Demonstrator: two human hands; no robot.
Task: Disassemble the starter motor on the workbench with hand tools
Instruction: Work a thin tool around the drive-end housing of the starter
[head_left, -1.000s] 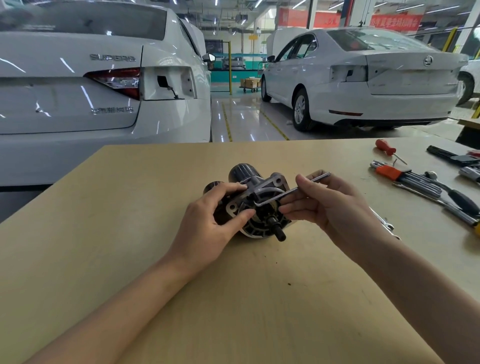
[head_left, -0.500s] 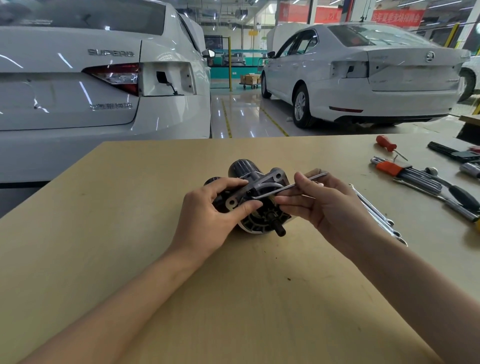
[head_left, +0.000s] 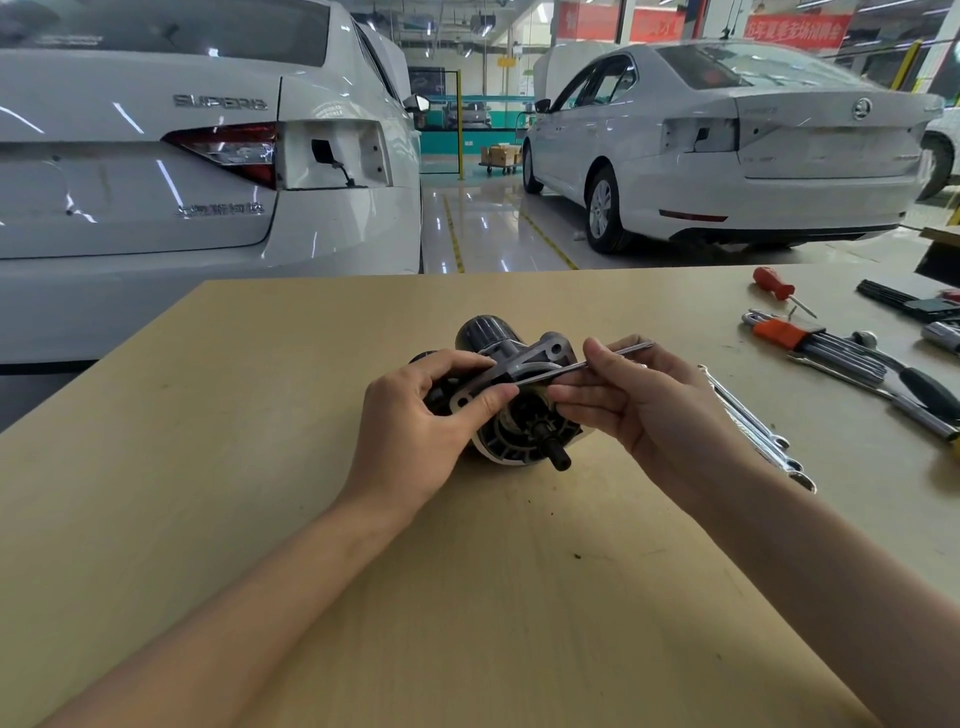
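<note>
The starter motor (head_left: 524, 431) lies on its side in the middle of the wooden workbench (head_left: 260, 467), its black shaft pointing toward me. My left hand (head_left: 415, 421) grips the grey mounting flange from the left, thumb across its front. My right hand (head_left: 639, 400) pinches a thin L-shaped hex key (head_left: 613, 356) whose short end reaches into the housing face. The key's long arm slants up to the right past my fingers.
Combination wrenches (head_left: 753, 426) lie just right of my right hand. Farther right are a hex key set in an orange holder (head_left: 800, 335), a red screwdriver (head_left: 776, 286), a ratchet and other tools. Two white cars stand beyond the bench's far edge.
The hex key's long arm has swung a little, its bent end rising on the flange. My left thumb shifted with it. The motor stays in place.
</note>
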